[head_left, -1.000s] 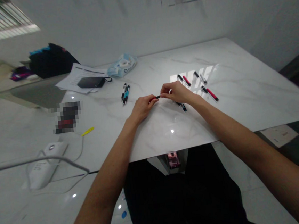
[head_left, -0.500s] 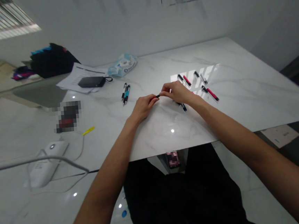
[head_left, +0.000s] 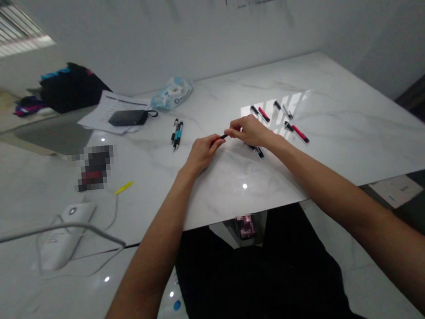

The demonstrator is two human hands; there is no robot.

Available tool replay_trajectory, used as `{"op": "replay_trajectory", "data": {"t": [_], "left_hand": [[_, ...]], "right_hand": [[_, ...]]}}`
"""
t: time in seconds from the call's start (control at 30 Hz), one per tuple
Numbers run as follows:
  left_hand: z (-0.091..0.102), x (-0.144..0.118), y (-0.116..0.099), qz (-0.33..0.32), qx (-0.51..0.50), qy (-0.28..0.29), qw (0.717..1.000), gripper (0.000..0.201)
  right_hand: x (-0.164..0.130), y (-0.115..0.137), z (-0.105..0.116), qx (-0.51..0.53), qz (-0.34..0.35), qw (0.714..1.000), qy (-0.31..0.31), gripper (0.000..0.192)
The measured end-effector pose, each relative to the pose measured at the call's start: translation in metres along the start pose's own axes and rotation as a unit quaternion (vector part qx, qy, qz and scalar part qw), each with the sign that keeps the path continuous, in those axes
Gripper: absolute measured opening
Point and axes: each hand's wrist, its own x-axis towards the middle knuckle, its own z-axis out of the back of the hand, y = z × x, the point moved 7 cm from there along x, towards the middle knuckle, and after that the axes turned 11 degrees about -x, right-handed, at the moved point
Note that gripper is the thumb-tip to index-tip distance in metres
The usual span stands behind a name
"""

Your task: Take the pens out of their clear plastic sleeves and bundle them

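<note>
Over the white table, my left hand (head_left: 201, 153) is closed around a pen (head_left: 224, 136) with a black end and a little red at the fingers. My right hand (head_left: 249, 129) pinches the other end of this pen between thumb and finger, and most of the pen is hidden. Partly behind my right wrist lies a dark pen (head_left: 258, 152). Beyond that hand are a red and black pen (head_left: 264, 114), a grey and black pen (head_left: 287, 111) and another red and black pen (head_left: 300, 133), their dark parts seemingly separate pieces.
Left of my hands lie several blue and black pens (head_left: 178, 135). Farther back are a wipes packet (head_left: 172, 94), papers (head_left: 99, 112) and a black case (head_left: 129, 118). A white power strip (head_left: 68, 236) with a grey cable (head_left: 92, 227) is at the left. The table's front edge crosses before my lap.
The pen's black end shows slightly more between my fingers, my right hand having shifted a little left. The whole view has moved slightly; the other pens lie as before.
</note>
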Motion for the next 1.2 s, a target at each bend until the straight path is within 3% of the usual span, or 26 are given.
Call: {"op": "replay_trajectory", "data": {"t": [0.17, 0.47, 0.63, 0.8, 1.0, 1.1, 1.2], "left_hand": [[0.001, 0.0, -0.001, 0.002, -0.006, -0.002, 1.0, 0.041], [0.004, -0.001, -0.002, -0.001, -0.005, -0.009, 1.0, 0.042], [0.02, -0.003, -0.002, -0.012, -0.042, -0.114, 0.992, 0.037], [0.037, -0.001, 0.008, -0.015, -0.166, -0.225, 0.96, 0.044], [0.036, 0.0, 0.023, 0.007, -0.291, -0.231, 0.928, 0.046], [0.032, 0.0, 0.02, 0.002, -0.265, -0.221, 0.939, 0.044], [0.032, -0.001, 0.014, -0.016, -0.17, -0.236, 0.957, 0.037]], "right_hand": [[-0.001, 0.005, 0.003, 0.035, 0.021, 0.999, -0.008, 0.019], [-0.001, 0.006, 0.004, 0.03, 0.01, 0.999, -0.015, 0.021], [0.0, 0.007, 0.006, 0.062, 0.01, 0.997, -0.047, 0.019], [-0.001, 0.008, 0.006, 0.099, 0.006, 0.993, -0.072, 0.018], [-0.002, 0.012, 0.001, 0.107, 0.009, 0.992, -0.067, 0.015], [-0.002, 0.011, 0.005, 0.076, -0.004, 0.994, -0.082, 0.016], [-0.001, 0.007, 0.014, 0.033, -0.021, 0.992, -0.122, 0.015]]}}
